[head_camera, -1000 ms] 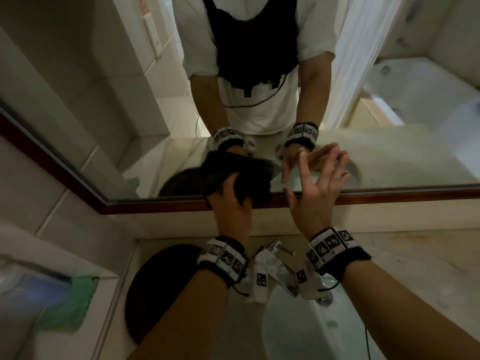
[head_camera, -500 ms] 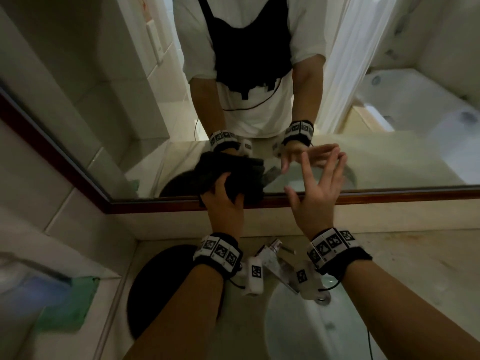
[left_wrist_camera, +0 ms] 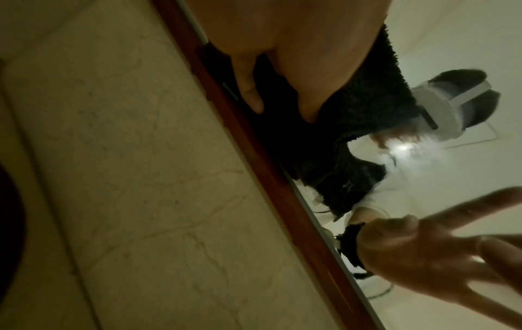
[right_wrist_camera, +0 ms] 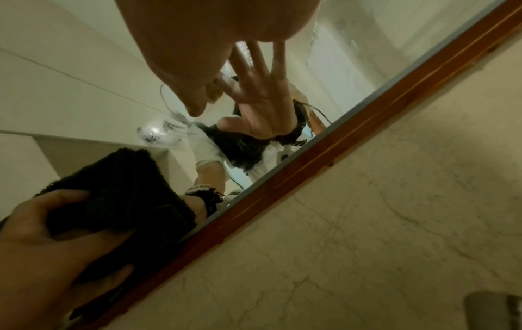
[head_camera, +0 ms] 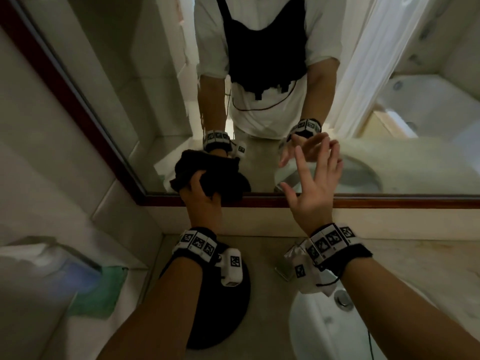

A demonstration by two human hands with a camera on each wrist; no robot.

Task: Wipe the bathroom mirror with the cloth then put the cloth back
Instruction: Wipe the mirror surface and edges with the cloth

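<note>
A dark, fluffy cloth (head_camera: pixel 220 187) is bunched in my left hand (head_camera: pixel 201 193), which grips it and presses it on the mirror (head_camera: pixel 130 74) near the lower left corner, just above the red-brown wooden frame (head_camera: pixel 389 203). The left wrist view shows my fingers (left_wrist_camera: pixel 254 89) curled over the cloth (left_wrist_camera: pixel 367 100) at the frame. My right hand (head_camera: pixel 314 183) is held up beside it, fingers spread and straight, its fingertips at the glass and meeting their reflection. It holds nothing. In the right wrist view the left hand (right_wrist_camera: pixel 56 245) and cloth (right_wrist_camera: pixel 118 189) lie at lower left.
Below the mirror runs a marble counter (head_camera: pixel 415 268) with a white basin (head_camera: pixel 324 328), a chrome tap (head_camera: pixel 293 258) under my right wrist and a drain knob (head_camera: pixel 342 298). A round black mat (head_camera: pixel 220 307) lies under my left forearm. A green cloth (head_camera: pixel 98 292) sits at far left.
My left hand has slid the cloth a little to the left along the mirror's lower edge. The right hand stays spread at the glass. The head view has tilted up slightly.
</note>
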